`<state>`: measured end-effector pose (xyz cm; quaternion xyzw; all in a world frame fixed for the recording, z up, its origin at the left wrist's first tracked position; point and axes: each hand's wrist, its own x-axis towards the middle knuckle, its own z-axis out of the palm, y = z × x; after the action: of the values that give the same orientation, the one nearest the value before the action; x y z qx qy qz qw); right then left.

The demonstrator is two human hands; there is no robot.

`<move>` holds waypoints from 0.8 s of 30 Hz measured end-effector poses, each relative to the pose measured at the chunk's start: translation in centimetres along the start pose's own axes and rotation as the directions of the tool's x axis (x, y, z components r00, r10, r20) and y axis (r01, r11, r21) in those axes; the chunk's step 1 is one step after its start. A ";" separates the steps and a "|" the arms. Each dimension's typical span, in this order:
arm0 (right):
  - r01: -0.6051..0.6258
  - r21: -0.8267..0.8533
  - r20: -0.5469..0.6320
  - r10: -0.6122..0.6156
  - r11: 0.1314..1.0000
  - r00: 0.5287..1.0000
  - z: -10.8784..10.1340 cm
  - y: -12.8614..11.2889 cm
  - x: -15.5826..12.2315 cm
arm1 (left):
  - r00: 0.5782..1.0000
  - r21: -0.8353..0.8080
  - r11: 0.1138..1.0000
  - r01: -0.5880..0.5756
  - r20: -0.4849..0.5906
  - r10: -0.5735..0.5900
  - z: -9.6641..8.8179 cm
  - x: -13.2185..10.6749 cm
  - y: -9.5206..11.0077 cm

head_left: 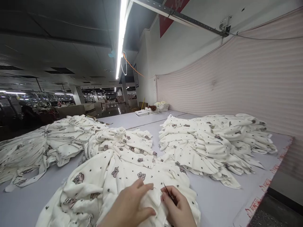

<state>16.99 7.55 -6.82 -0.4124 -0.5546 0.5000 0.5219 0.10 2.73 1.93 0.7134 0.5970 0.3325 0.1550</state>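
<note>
A white fleece garment (113,179) printed with small bears and dots lies bunched on the grey table (217,201) right in front of me. My left hand (132,206) presses and pinches a fold of this garment at the bottom centre. My right hand (176,209) sits just beside it, fingers closed on a thin dark pointed tool (167,191) whose tip sticks up over the same fold. The tool's lower part is hidden in my fingers.
A tall stack of the same garments (213,142) lies to the right, another spread pile (47,142) to the left. More folded stacks (161,106) sit far back. A striped cloth wall (236,78) runs along the right; the table's edge (267,186) drops off at lower right.
</note>
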 end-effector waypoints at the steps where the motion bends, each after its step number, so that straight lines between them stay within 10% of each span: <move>1: -0.002 0.030 -0.002 0.002 1.000 1.000 0.0 -0.4 -0.1 | 0.995 0.125 0.992 -0.032 0.102 0.019 1.0 0.1 0.2; 3: -0.024 0.050 -0.033 0.025 0.998 0.999 -0.4 -0.8 -0.3 | 0.993 0.195 0.980 -0.036 0.121 0.012 1.5 0.4 0.2; 11: 0.055 -0.110 -0.091 -0.065 0.992 0.994 0.8 1.0 -1.6 | 0.991 -0.365 0.929 0.064 -0.086 -0.102 -3.5 0.0 -1.4; 19: 0.088 -0.400 -0.139 -0.156 0.912 0.978 2.9 1.0 -2.0 | 0.944 -0.903 0.430 0.022 -0.122 -0.305 -7.2 -3.2 -1.7; 21: 0.157 -0.490 -0.084 -0.225 0.858 0.971 2.4 0.2 -1.9 | 0.968 -0.873 0.485 0.049 -0.078 -0.237 -7.7 -3.9 -2.2; 24: 0.238 -0.544 -0.033 -0.304 0.805 0.952 1.7 -1.0 -1.8 | 0.972 -0.474 0.870 0.133 -0.110 -0.209 -7.6 -5.5 -3.0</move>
<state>15.60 5.38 -6.11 -0.4863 -0.6928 0.2207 0.4846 -7.50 -3.18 4.05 0.5713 0.5715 0.5057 0.3022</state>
